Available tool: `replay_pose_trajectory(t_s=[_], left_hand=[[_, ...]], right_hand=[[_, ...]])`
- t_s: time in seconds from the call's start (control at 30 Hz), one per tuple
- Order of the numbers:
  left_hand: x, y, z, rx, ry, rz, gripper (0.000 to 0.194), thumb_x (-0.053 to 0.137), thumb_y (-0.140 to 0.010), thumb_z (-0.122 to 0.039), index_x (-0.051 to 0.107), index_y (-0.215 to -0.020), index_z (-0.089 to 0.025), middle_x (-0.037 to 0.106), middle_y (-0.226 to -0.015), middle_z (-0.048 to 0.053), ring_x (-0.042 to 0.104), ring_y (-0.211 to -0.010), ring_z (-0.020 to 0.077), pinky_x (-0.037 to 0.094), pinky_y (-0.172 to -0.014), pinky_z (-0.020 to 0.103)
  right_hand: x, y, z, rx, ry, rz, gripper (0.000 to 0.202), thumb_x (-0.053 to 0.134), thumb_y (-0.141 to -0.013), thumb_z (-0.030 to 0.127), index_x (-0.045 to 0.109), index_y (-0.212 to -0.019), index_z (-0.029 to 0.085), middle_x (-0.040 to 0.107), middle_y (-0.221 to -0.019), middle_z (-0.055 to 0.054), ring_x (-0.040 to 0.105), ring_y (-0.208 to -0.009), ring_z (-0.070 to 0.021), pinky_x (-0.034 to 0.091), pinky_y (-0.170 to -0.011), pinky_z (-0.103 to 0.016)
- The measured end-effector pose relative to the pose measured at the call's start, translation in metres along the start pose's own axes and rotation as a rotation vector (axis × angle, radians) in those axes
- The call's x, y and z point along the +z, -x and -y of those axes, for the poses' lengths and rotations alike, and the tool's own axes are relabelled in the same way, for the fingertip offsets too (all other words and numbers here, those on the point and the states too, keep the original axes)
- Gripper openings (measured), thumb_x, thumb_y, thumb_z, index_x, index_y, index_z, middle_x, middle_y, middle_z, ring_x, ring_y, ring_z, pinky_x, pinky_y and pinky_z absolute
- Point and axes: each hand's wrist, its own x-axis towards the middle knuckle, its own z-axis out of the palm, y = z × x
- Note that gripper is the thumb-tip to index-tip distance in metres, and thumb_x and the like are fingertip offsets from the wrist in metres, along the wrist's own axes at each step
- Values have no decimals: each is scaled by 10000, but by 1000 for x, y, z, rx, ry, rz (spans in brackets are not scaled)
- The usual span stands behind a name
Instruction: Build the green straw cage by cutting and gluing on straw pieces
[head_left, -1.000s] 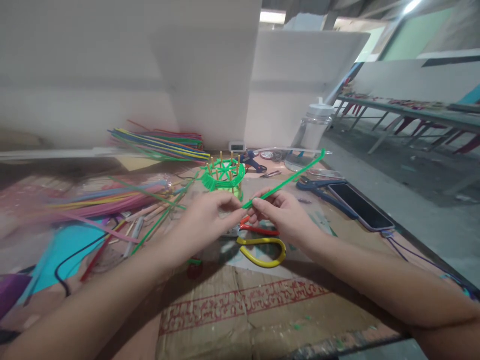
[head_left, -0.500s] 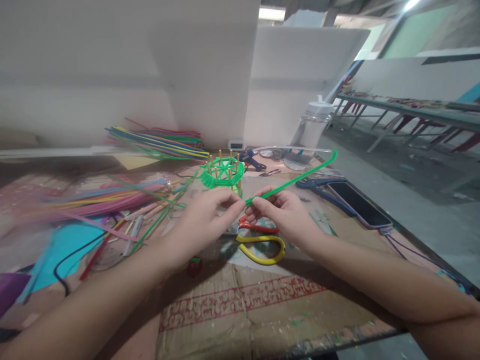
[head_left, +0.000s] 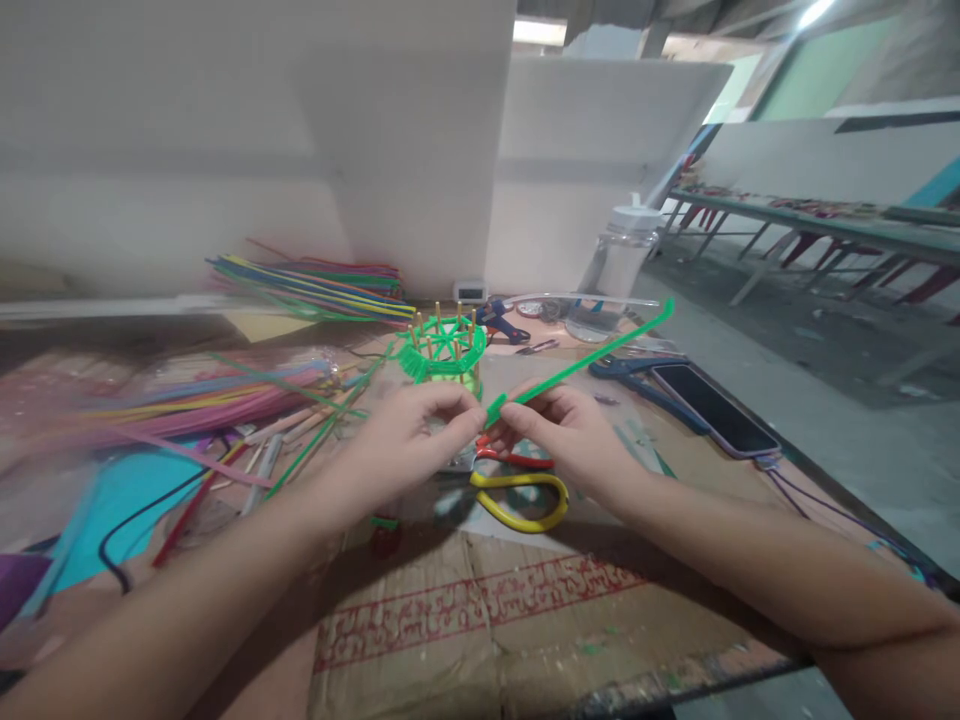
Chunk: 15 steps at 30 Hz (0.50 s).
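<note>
Both hands meet in the middle above the cardboard. My left hand [head_left: 427, 432] pinches the near end of a green pipe cleaner [head_left: 596, 355], between thumb and forefinger. The same pipe cleaner runs through the closed fingers of my right hand [head_left: 559, 430] and slants up to the right, its far tip bent. Just beyond my hands stands a round green frame [head_left: 444, 345] with upright wooden sticks and green strands wound about it, its lower part partly hidden. Below my hands lie scissors [head_left: 523, 503] with yellow and red handles; their blades are mostly covered.
Pipe cleaner bundles [head_left: 315, 287] lie at the back left, with more in plastic bags at the left. A glue gun [head_left: 504, 322] and a water bottle [head_left: 619, 265] stand behind. Pliers [head_left: 660, 390] and a phone [head_left: 715, 408] lie at the right, near the table edge.
The near end of the green pipe cleaner now shows a short folded piece between my fingertips. My hands have barely moved, and the view has shifted slightly.
</note>
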Motion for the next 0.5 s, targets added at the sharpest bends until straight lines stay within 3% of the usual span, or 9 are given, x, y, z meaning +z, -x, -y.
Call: replay_pose_trajectory(t_s=[0.37,0.5], left_hand=[[-3,-2,-4,12,-1,97,238,532,-949,-291,663,-782,-185,671,-768,-32,611,-761,127,442,-700,218],[-2,-1,-2,43,-25,29,164,634,-914,-336,695,-848,-200,698,-838,-30,621,-810,129,459,-753,224]], right_hand=[[-4,0,-11,65,-83,20,305,799,-789,443,685,-853,167,732,-687,-10,704,-603,-134,608,-611,-266],[-5,-1,-8,35,-75,-21,276,774,-820,425,693,-808,162,740,-704,-18,695,-606,-125,592,-614,-253]])
